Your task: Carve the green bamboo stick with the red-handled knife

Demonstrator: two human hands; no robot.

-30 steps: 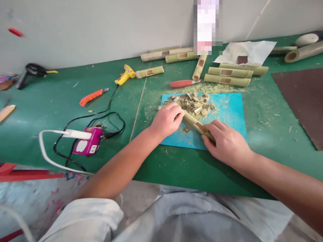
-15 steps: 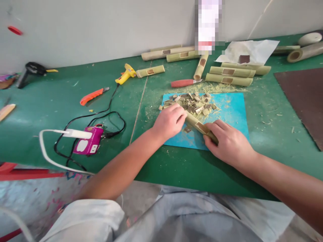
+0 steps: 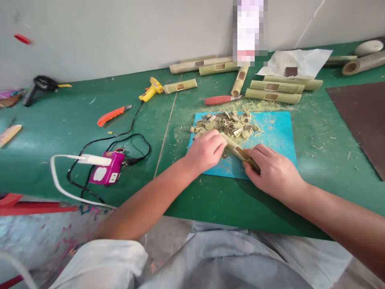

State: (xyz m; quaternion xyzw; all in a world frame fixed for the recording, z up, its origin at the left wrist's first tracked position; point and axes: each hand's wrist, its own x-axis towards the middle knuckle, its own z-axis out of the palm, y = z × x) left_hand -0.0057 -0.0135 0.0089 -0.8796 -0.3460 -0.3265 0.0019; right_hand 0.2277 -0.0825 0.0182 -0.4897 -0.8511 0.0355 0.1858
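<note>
A bamboo tube with a rectangular opening lies slanted over a blue sheet. My right hand is wrapped round its near right end. At the upper left end, my left hand has its fingers curled against the tube; whether they grip the tube or a small thing hidden under them cannot be made out. Just beyond my hands, a pile of bamboo chips and sawdust covers part of the sheet. A red-handled knife lies behind the pile.
Several cut bamboo tubes lie along the back, some under white paper. To the left are an orange cutter, a yellow glue gun and a purple power strip with cables. A brown board lies right.
My left hand has slid slightly right and toward me along the tube. My right hand keeps its hold, almost unmoved. The view has shifted slightly.
</note>
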